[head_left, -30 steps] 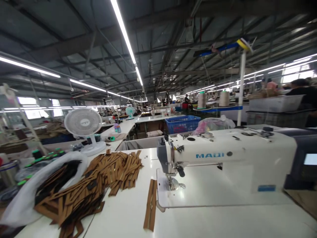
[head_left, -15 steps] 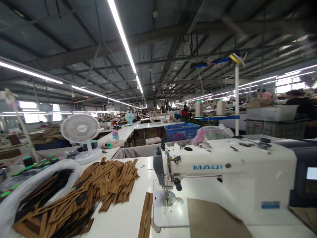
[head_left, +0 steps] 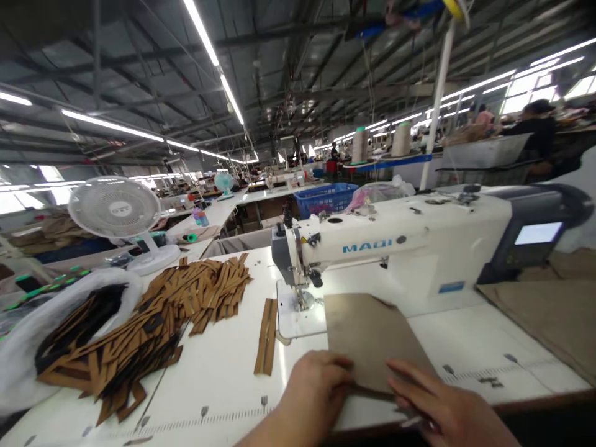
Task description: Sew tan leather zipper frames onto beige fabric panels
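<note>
A khaki fabric panel (head_left: pixel 372 335) lies on the white table, just in front of the needle area of a white sewing machine (head_left: pixel 419 242). My left hand (head_left: pixel 319 388) has its fingers curled onto the panel's near left edge. On the near right edge, the fingers of my right hand (head_left: pixel 440 403) press the cloth. Under that palm shows a small metal tool (head_left: pixel 410 421), partly hidden; its kind is unclear. One brown zipper strip (head_left: pixel 266 338) lies left of the needle plate, apart from both hands.
A heap of brown zipper strips (head_left: pixel 200 288) spreads over the left side, partly in a white bag (head_left: pixel 28 354). Behind it stands a white fan (head_left: pixel 118 211). More khaki fabric (head_left: pixel 549 316) lies at right. A blue basket (head_left: pixel 326 197) sits beyond the machine.
The view has tilted down. Both hands, out of sight earlier, now appear on the khaki panel's near edge. The single zipper strip shows in full.
</note>
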### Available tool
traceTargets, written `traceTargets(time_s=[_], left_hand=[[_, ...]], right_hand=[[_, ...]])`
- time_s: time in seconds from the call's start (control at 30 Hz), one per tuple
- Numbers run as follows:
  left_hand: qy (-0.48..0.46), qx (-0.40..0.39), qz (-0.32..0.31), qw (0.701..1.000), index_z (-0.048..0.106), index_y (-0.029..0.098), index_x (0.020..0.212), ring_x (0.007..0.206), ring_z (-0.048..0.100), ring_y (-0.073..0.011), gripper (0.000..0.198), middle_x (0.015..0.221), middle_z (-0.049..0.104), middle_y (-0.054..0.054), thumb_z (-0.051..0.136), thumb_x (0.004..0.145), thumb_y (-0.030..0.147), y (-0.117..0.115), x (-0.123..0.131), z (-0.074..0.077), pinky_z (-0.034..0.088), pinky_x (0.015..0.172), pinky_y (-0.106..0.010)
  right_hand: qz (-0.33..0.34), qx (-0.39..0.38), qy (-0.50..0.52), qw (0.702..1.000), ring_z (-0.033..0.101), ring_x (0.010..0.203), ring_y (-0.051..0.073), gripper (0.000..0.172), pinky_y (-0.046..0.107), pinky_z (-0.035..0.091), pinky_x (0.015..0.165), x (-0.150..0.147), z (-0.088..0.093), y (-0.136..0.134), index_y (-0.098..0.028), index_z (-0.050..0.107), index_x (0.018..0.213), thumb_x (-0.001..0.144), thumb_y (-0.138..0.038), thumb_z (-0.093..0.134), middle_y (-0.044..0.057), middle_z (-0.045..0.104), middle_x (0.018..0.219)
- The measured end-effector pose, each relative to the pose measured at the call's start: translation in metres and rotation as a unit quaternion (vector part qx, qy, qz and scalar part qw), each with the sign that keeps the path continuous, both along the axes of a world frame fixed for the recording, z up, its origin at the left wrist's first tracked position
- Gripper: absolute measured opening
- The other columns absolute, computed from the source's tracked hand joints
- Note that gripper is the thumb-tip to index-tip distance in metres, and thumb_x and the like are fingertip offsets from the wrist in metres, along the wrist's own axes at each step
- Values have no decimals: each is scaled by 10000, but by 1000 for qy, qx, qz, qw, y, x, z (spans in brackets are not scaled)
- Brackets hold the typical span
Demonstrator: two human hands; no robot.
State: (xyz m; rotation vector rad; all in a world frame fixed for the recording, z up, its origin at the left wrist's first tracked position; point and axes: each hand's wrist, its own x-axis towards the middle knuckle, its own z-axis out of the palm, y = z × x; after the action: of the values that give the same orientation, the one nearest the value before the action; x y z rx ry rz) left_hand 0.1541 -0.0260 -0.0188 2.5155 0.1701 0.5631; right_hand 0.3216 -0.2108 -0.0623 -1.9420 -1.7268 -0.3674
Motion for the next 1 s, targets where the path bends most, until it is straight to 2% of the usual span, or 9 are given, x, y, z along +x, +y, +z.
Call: traceTargets(time_s=[0.07,0.17,0.23,0.3,0.4,0.57,0.67,0.9,1.0], left_hand=[[-10,-22,31,999,709,235,809,960,623,-185,210,1018,687,-3,703,713,48,1,-3,7,473,871,-301],[0,-32,50,998,670,206,724,950,596,-194,210,970,659,-12,770,649,37,5,-2,15,435,870,-329],[7,-36,57,998,650,200,690,958,584,-202,214,961,648,-14,781,639,39,6,0,17,416,880,-345],[14,-44,62,997,637,196,668,946,580,-203,221,944,641,-12,785,634,36,7,1,17,411,869,-346],[19,-62,60,996,627,191,656,933,575,-198,213,929,628,-11,772,650,34,9,2,17,416,850,-334],[35,-65,38,997,623,181,706,936,562,-204,152,948,610,-32,691,734,48,14,3,18,422,843,-343],[44,-56,40,997,610,173,705,937,555,-217,130,948,599,-43,675,754,71,15,5,20,419,838,-365],[56,-53,81,994,580,175,638,896,550,-216,162,902,587,-26,679,739,98,11,9,20,404,812,-382],[68,-45,84,993,564,172,647,908,543,-219,160,913,585,-29,667,741,93,9,9,22,407,809,-382]], right_hand=[[-36,15,23,999,644,965,197,436,265,552,778,7,-5,-14,-250,651,1090,783,-89,386,44,578,1250],[-81,4,96,992,653,868,171,267,233,547,664,18,-3,-32,-281,661,1008,875,-206,442,29,582,1184],[-81,-5,144,986,644,817,151,179,203,527,611,24,1,-37,-283,666,945,909,-323,495,25,579,1124],[-77,-1,177,981,632,784,142,225,191,515,597,27,5,-37,-274,668,883,914,-438,518,27,577,1070],[-106,18,194,975,609,721,141,358,206,503,574,27,8,-36,-256,660,805,909,-552,485,35,579,998],[-97,-15,211,973,608,669,130,337,190,505,530,28,11,-37,-262,688,824,898,-533,502,38,594,1033],[-111,-11,207,972,591,626,119,354,195,495,515,29,12,-35,-253,672,761,878,-549,519,29,597,1003],[-205,-19,186,961,520,574,120,437,261,428,498,19,16,-26,-231,528,688,891,-600,413,2,562,924],[-165,-71,188,966,520,573,132,386,265,419,516,27,21,-24,-227,493,654,876,-540,456,-4,539,782]])
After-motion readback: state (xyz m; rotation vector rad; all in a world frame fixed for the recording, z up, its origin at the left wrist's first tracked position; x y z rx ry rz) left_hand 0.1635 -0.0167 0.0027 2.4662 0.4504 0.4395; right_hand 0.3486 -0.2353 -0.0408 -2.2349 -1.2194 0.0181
